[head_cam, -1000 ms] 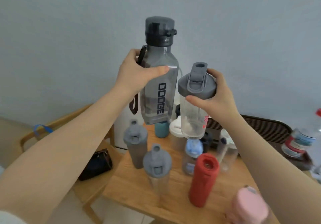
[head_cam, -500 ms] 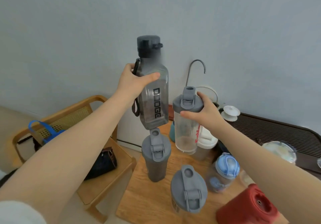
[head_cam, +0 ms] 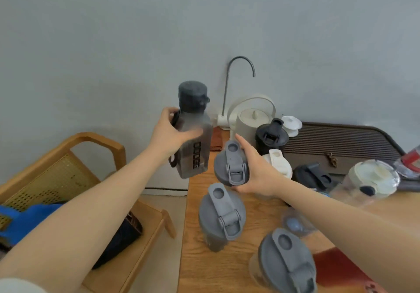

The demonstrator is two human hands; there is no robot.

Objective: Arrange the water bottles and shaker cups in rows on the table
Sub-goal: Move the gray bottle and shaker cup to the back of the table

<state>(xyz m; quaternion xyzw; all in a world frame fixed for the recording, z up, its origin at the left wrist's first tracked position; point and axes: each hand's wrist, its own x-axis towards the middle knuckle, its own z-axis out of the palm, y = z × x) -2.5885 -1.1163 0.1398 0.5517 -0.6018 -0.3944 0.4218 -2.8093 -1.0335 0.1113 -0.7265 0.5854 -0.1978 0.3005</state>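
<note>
The dark grey bottle (head_cam: 194, 147) is up in the air, a little tilted, over the left edge of the wooden table (head_cam: 197, 270), and the left hand (head_cam: 169, 134) grips its upper body with thumb across the front and fingers curled behind. At about four o'clock from it, just beside, the right hand (head_cam: 256, 170) wraps around a clear shaker cup with a grey lid (head_cam: 230, 164), held by the lid rim; if the cup touches the table I cannot tell. At six o'clock from this cup stands a grey shaker cup (head_cam: 221, 217), and at five o'clock from that one a second clear cup with grey lid (head_cam: 285, 262), very near to the camera. At two o'clock from the held cup stand a black shaker (head_cam: 271, 137) and a white-lidded cup (head_cam: 278, 164), close together. Behind them is a cream kettle (head_cam: 252, 120) under a curved tap (head_cam: 238, 74). At three o'clock a dark ribbed tray (head_cam: 341, 142) lies along the wall. At nine o'clock from the table a wooden chair (head_cam: 95, 142) holds a black bag (head_cam: 123, 236).
</note>
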